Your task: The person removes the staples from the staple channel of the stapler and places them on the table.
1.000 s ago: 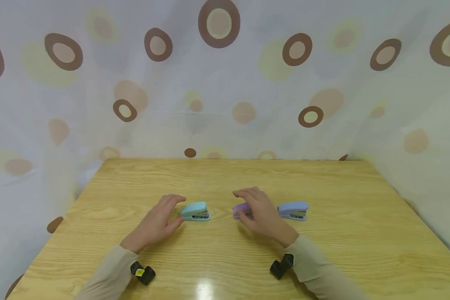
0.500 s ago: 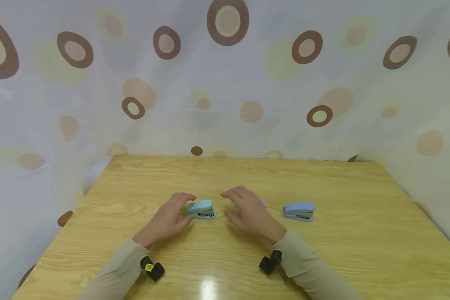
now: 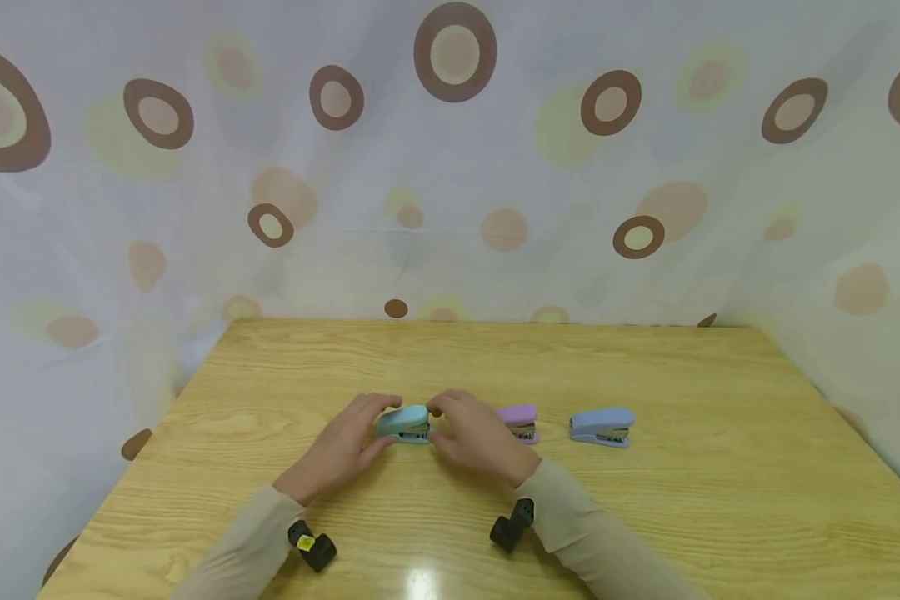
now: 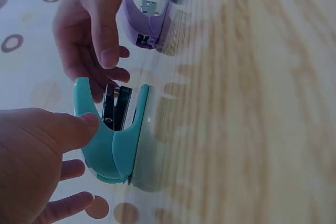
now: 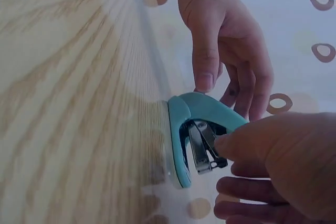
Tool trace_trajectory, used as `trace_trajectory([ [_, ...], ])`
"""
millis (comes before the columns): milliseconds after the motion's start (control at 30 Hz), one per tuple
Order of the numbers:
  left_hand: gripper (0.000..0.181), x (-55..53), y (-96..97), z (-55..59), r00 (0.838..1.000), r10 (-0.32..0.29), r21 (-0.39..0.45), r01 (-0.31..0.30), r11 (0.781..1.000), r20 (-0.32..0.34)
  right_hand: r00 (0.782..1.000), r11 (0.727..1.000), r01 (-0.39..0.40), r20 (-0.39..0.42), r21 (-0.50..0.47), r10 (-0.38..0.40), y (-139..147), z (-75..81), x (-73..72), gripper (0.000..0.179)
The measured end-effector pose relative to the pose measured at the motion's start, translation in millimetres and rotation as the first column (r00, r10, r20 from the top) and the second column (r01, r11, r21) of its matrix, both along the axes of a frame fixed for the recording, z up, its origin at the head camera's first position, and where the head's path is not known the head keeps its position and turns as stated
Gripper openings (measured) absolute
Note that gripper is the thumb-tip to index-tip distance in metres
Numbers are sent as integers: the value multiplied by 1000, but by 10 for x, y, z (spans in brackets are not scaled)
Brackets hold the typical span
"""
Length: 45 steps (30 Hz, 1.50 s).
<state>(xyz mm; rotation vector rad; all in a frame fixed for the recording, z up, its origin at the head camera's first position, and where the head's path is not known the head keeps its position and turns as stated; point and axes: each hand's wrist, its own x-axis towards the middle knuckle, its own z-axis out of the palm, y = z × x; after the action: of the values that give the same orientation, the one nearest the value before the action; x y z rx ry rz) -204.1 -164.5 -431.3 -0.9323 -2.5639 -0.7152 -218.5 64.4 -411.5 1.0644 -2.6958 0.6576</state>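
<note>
A turquoise stapler [image 3: 405, 422] lies on the wooden table between the two hands. At its left, hinged end is my left hand [image 3: 345, 446], thumb and fingers spread to either side. My right hand [image 3: 476, 437] reaches its opposite end, fingertips right at the stapler's mouth. In the left wrist view the left thumb overlaps the stapler's upper arm [image 4: 97, 148], with the other fingers held apart. From the right wrist, the right thumb overlaps the top of the turquoise stapler [image 5: 181, 124]. Neither hand's fingers are closed round it.
Just right of the right hand lies a purple stapler [image 3: 521, 421], partly hidden by that hand. Farther right is a blue stapler [image 3: 602, 423] in the same row. Behind the wooden table [image 3: 495, 358] hangs a patterned white cloth [image 3: 502, 275].
The right hand has moved left, from over the purple stapler to the turquoise one, uncovering the purple stapler. The left hand has come slightly closer round the turquoise stapler. The head view has shifted a little.
</note>
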Motion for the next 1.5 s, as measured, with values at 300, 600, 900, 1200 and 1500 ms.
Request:
trace_trajectory([
  [300, 44, -9, 15, 10, 1000, -30, 27, 30, 999, 9, 976, 998, 22, 217, -57, -9, -107, -13, -78, 17],
  [600, 41, -32, 71, 27, 999, -26, 55, 23, 998, 42, 964, 995, 33, 265, -96, -7, -144, -82, -142, 8],
  [900, 34, -129, 199, -1, 993, -114, 83, 113, 990, 12, 978, 992, 44, 206, -118, -19, -130, -214, -174, 8],
  [1200, 29, -155, 230, -30, 992, -128, 115, 127, 985, 1, 980, 984, 57, 199, -167, -23, -136, -234, -169, 6],
  [1500, 30, -133, 233, -22, 994, -113, 143, 111, 984, 7, 977, 979, 69, 211, -191, -27, -145, -237, -155, 5],
])
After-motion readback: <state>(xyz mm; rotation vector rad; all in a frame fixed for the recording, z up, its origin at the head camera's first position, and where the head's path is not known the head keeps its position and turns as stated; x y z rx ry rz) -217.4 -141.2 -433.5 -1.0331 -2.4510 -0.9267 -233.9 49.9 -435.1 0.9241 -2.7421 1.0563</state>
